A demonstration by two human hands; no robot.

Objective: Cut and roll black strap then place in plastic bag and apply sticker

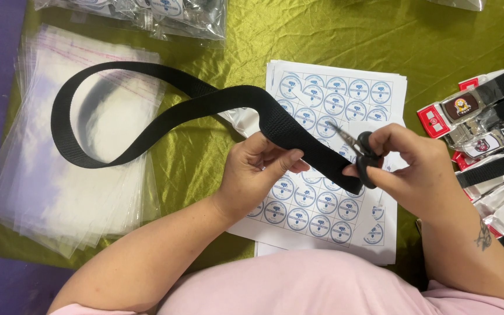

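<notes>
A long black woven strap (164, 114) loops across the green cloth, and its near end runs through my left hand (261, 169), which pinches it between thumb and fingers. My right hand (418, 169) grips small black-handled scissors (358, 153) by the strap's end. The scissor blades point up and left over the strap. Under both hands lies a white sheet of round blue stickers (336, 99).
A pile of clear plastic bags (42, 181) lies at the left. At the right edge sits a heap of black straps with buckles and red-and-white tags (479, 128). Filled clear packets (164, 14) rest at the top. A green satin cloth (298, 29) covers the surface.
</notes>
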